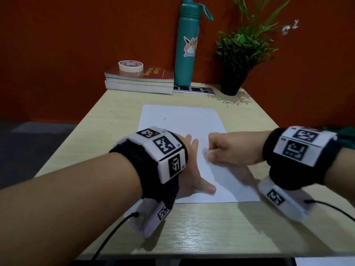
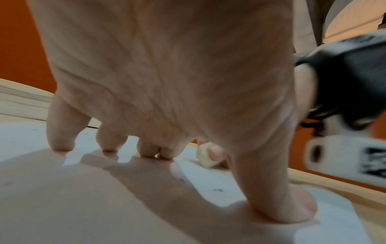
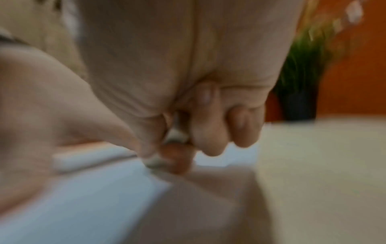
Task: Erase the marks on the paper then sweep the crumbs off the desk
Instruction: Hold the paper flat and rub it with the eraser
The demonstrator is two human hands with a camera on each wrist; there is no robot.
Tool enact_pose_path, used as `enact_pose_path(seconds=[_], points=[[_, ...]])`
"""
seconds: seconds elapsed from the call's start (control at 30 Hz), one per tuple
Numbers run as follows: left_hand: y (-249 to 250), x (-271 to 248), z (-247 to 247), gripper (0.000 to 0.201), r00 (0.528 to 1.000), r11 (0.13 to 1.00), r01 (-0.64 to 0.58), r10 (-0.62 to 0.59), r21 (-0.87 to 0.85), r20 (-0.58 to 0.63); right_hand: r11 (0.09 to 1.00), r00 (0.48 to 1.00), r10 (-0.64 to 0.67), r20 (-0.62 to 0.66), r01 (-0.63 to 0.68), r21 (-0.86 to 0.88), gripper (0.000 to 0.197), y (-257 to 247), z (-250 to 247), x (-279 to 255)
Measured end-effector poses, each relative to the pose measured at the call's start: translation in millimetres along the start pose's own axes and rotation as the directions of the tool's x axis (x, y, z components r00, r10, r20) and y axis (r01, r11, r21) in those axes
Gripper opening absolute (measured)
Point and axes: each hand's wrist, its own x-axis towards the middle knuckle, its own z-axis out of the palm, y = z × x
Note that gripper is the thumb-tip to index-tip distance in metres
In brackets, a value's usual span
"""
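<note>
A white sheet of paper lies on the pale wooden desk, with small dark crumbs scattered on its far half. My left hand presses flat on the sheet's left side, fingers spread and thumb out. My right hand pinches a small pale eraser against the middle of the paper, just right of the left hand. The right wrist view is blurred; it shows curled fingers around the eraser over the paper.
At the desk's back stand a stack of books with a tape roll on top, a teal bottle, and a potted plant. A marker strip lies behind the paper. An orange wall backs the desk.
</note>
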Motion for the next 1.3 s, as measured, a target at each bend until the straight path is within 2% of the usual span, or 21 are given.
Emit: enact_pose_path(seconds=[0.07,0.17,0.27,0.33,0.37,0.43,0.5,0.53,0.63,0.7,0.77,0.83,0.9,0.93,0.97,1.03,1.07,1.13,1.17,1.23,1.3], points=[[-0.9,-2.0,-0.8,0.118,1.0,0.999,-0.006,0.006,-0.041,0.005,1.0,1.0,0.023,-0.003,-0.023,0.002,0.019,0.6,-1.9,0.3],[0.4,-2.0,1.7,0.116,1.0,0.999,-0.013,0.013,-0.031,0.01,0.992,0.992,-0.069,0.106,0.057,0.108,0.022,-7.4,6.1,-6.4],[4.1,-6.4,0.9,0.121,0.997,0.998,0.044,-0.04,-0.05,0.068,0.999,0.999,0.051,0.019,-0.051,0.013,0.018,2.4,-3.0,3.2],[4.5,-8.7,-1.4,0.121,0.995,0.998,0.042,-0.037,-0.052,0.092,0.982,0.989,0.144,-0.012,-0.142,0.121,0.021,12.8,-13.6,12.1],[2.1,-8.9,-1.0,0.122,0.994,0.998,0.035,-0.03,-0.047,0.104,0.948,0.987,0.156,-0.038,-0.139,0.286,0.022,15.8,-17.5,14.6],[-1.8,-9.3,-0.2,0.126,0.994,0.999,0.016,-0.012,-0.036,0.111,0.772,0.976,0.186,-0.112,-0.075,0.631,0.024,21.4,-20.9,18.8],[-2.6,-11.9,-1.2,0.125,0.994,1.0,0.013,-0.014,0.008,0.108,0.595,0.965,0.249,-0.081,-0.086,0.799,0.029,24.8,-16.4,23.4],[-2.1,-12.1,-2.6,0.123,0.995,1.0,0.02,-0.022,0.02,0.102,0.572,0.964,0.264,-0.039,-0.124,0.811,0.032,25.7,-11.6,26.4],[9.5,-14.9,-8.0,0.111,0.999,0.999,-0.005,0.003,0.045,0.044,0.637,0.965,0.262,0.016,-0.185,0.748,0.038,25.7,-1.6,33.5],[27.5,-22.7,-6.0,0.101,0.984,0.982,-0.177,0.176,0.071,0.025,0.635,0.969,0.245,0.016,-0.173,0.753,0.037,25.8,-1.5,34.5],[41.2,-34.1,0.5,0.091,0.945,0.947,-0.311,0.299,0.08,0.13,0.694,0.977,0.212,0.026,-0.169,0.699,0.038,26.1,-3.0,35.6],[34.4,-34.5,2.9,0.084,0.963,0.976,-0.204,0.187,0.075,0.193,0.745,0.981,0.194,0.029,-0.167,0.646,0.041,25.4,-3.4,37.9],[16.6,-27.2,-0.8,0.084,0.983,0.994,0.083,-0.095,0.077,0.157,0.776,0.978,0.209,0.019,-0.178,0.605,0.044,22.4,-3.6,38.0],[11.4,-25.2,-2.7,0.085,0.976,0.983,0.169,-0.178,0.077,0.122,0.784,0.977,0.214,0.016,-0.182,0.593,0.044,20.8,-4.3,37.8],[12.8,-24.6,-2.6,0.084,0.982,0.983,0.159,-0.167,0.086,0.087,0.784,0.976,0.216,0.015,-0.182,0.593,0.044,19.6,-4.6,37.2],[31.1,-32.2,0.9,0.078,0.992,0.99,-0.101,0.092,0.101,0.087,0.785,0.976,0.219,0.005,-0.179,0.594,0.04,19.8,-5.3,35.8],[41.5,-38.8,4.2,0.075,0.961,0.967,-0.246,0.236,0.062,0.142,0.79,0.974,0.226,0.007,-0.187,0.584,0.038,19.8,-5.7,34.9],[46.7,-47.4,10.8,0.069,0.93,0.949,-0.316,0.31,-0.001,0.197,0.809,0.974,0.225,0.006,-0.191,0.556,0.038,19.3,-5.7,35.6],[38.0,-46.2,12.7,0.068,0.952,0.968,-0.249,0.246,-0.005,0.183,0.812,0.976,0.22,-0.001,-0.182,0.554,0.039,19.2,-5.5,35.8],[12.9,-41.3,13.1,0.072,0.989,1.0,-0.003,0.003,0.001,0.146,0.823,0.979,0.206,-0.003,-0.171,0.542,0.042,20.0,-5.0,36.0],[-3.2,-38.6,12.6,0.078,0.97,0.974,0.226,-0.224,-0.019,0.095,0.83,0.981,0.193,0.003,-0.165,0.533,0.039,20.0,-4.7,35.6]])
